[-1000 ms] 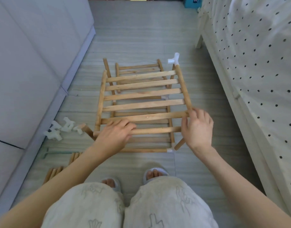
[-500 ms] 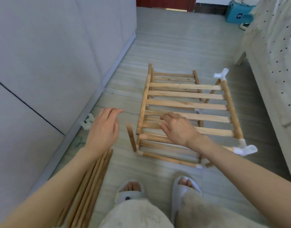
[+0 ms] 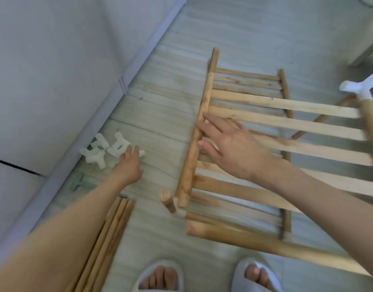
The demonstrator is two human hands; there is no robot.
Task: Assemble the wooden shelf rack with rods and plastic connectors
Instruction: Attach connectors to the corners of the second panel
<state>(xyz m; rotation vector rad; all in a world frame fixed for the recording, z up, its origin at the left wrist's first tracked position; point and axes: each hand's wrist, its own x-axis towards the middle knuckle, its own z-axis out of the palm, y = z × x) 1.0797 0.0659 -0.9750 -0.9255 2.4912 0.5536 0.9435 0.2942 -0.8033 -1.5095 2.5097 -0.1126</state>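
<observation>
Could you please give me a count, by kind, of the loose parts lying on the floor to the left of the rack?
White plastic connectors: about 4, piled together, exact count unclear
Loose wooden rods: 3
Green tool: 1
Total: about 8

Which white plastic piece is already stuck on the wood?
The white connector at the far right corner of the rack: it caps a rod end. The others lie loose in a pile by the wall.
</observation>
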